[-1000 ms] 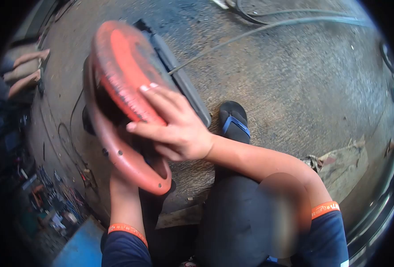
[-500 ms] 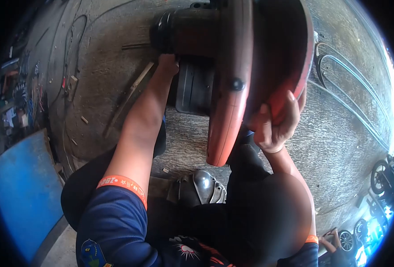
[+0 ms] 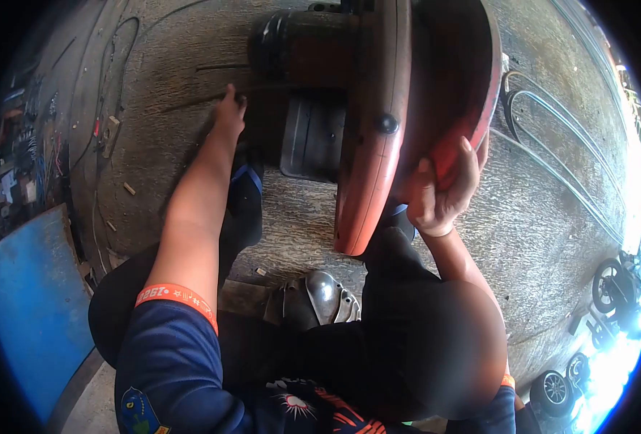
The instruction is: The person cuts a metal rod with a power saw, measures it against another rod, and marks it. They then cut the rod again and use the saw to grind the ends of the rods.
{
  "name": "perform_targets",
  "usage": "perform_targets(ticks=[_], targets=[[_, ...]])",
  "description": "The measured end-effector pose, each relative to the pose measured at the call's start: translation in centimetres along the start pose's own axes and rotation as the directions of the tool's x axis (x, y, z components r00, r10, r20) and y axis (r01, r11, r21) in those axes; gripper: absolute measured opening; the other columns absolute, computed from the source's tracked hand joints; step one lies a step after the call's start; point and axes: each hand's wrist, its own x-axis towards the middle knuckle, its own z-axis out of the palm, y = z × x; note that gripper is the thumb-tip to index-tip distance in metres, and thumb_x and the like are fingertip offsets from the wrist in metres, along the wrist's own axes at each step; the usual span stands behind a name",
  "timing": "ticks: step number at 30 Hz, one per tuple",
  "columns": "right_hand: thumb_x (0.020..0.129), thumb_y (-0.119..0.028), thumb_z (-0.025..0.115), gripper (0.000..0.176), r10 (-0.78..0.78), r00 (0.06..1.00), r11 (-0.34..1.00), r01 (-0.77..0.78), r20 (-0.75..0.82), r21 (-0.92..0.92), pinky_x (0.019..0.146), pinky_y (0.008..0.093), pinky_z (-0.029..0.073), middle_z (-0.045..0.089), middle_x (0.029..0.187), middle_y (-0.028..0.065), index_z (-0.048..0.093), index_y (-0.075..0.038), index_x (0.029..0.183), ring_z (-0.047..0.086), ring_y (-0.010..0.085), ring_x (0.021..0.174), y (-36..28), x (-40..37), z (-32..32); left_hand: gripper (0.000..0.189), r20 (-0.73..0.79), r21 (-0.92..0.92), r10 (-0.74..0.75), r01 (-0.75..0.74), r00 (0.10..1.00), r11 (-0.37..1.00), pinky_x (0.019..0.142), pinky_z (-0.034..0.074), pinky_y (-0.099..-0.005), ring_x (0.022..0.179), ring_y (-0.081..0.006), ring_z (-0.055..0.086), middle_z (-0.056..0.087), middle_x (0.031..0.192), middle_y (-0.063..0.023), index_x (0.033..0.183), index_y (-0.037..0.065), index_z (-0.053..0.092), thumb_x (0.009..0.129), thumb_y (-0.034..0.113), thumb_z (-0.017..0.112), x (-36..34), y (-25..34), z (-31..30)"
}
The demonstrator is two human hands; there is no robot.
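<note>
A red cut-off saw [image 3: 373, 155] stands in front of me, with a long front cover and a wide curved guard [image 3: 477, 108] on its right. My right hand [image 3: 447, 189] grips the lower edge of that guard, thumb up on its face. Left of the saw's dark motor [image 3: 291, 50], my left hand [image 3: 230, 112] is closed around a thin dark rod [image 3: 190, 103]. The rod lies nearly level, its right end reaching toward the motor. Some of the left fingers are hidden behind the hand.
A blue panel [image 3: 38, 304] leans at the left, with scattered tools [image 3: 27, 170] beyond it. A metal casing [image 3: 320, 296] sits between my legs. Looped cable [image 3: 552, 137] lies on the right of the floor. Motorcycle wheels [image 3: 554, 388] stand at the lower right.
My left hand has moved left and away from the saw's motor. The rod has swung from slanting to nearly level. My right hand stays on the guard.
</note>
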Motion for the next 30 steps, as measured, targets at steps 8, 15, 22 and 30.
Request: perform_targets(ticks=[8,15,22,30], targets=[[0.076,0.005,0.052,0.059,-0.016,1.0,1.0,0.016,-0.002,-0.024,0.111,0.0506,0.025,0.023,0.146,0.0328,0.042,-0.004,0.134,0.028,0.0461,0.137,0.1,-0.2,0.0,0.031,-0.399,-0.177,0.032,-0.111,0.916,0.978,0.067,0.056,-0.0256,0.081,-0.0167,0.058,0.055,0.095,-0.0061,0.114,0.007,0.054,0.095,0.031,0.058,1.3,2.0,-10.7],[0.077,0.006,0.052,0.057,0.001,1.0,0.999,0.0,-0.031,0.033,0.112,0.0486,0.024,0.024,0.146,0.0313,0.04,0.0,0.133,0.025,0.0443,0.138,0.4,-0.5,0.4,0.035,-0.384,-0.088,-0.039,0.006,0.922,0.996,0.069,0.055,-0.026,0.079,-0.0141,0.057,0.055,0.092,-0.0062,0.115,0.007,0.055,0.098,0.038,0.049,1.1,-0.1,-13.2],[0.077,0.005,0.052,0.07,-0.004,0.999,0.996,0.009,0.051,-0.092,0.113,0.0481,0.022,0.023,0.148,0.0306,0.029,0.004,0.142,0.023,0.0434,0.14,0.0,0.0,-0.2,0.025,-0.67,0.164,0.09,0.028,0.737,0.986,0.083,0.053,-0.0391,0.099,-0.0295,0.064,0.065,0.11,-0.0193,0.104,-0.003,0.059,0.093,0.02,0.054,-6.5,0.0,-10.7],[0.09,-0.005,0.051,0.086,0.116,0.828,0.983,-0.014,0.549,-0.186,0.116,0.0417,0.016,0.005,0.153,0.0309,-0.014,0.005,0.146,0.01,0.0393,0.144,-2.0,1.8,-4.3,0.025,-0.217,0.446,0.577,-0.446,0.787,0.776,0.077,0.048,-0.0395,0.088,-0.0328,0.062,0.064,0.093,-0.0234,0.097,-0.003,0.059,0.092,0.021,0.052,-19.7,-12.6,-1.3]])
